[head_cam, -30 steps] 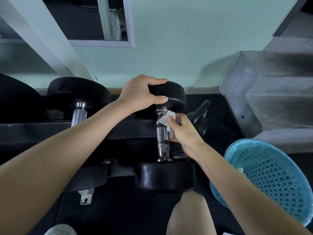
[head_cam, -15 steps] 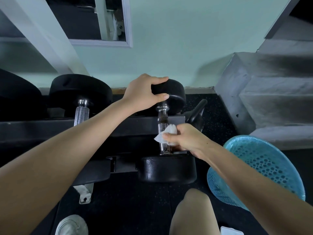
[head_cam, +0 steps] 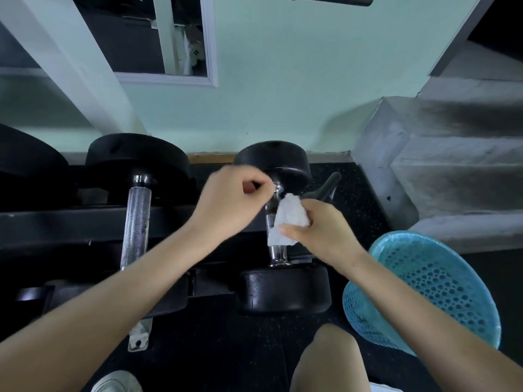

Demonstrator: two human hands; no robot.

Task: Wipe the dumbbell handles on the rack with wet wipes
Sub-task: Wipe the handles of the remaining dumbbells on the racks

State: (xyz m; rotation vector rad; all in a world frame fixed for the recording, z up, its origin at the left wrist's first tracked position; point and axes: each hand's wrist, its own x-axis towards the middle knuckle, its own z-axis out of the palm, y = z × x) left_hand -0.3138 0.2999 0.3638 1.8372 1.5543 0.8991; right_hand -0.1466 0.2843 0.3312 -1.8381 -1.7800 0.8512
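Right grip (head_cam: 322, 230) pinches the wet wipe (head_cam: 288, 219) on the dumbbell handle (head_cam: 270, 213); left grip (head_cam: 235, 199) curled, empty

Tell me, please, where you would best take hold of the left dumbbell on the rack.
Probably its knurled handle, mid-length, coming from above: the bar lies bare and facing up between two heads too broad to grasp.

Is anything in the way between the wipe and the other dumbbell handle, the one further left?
Yes. The left hand and forearm cross the gap between the wet wipe, gripped by the right hand, and the left dumbbell handle. Nothing else visible does.
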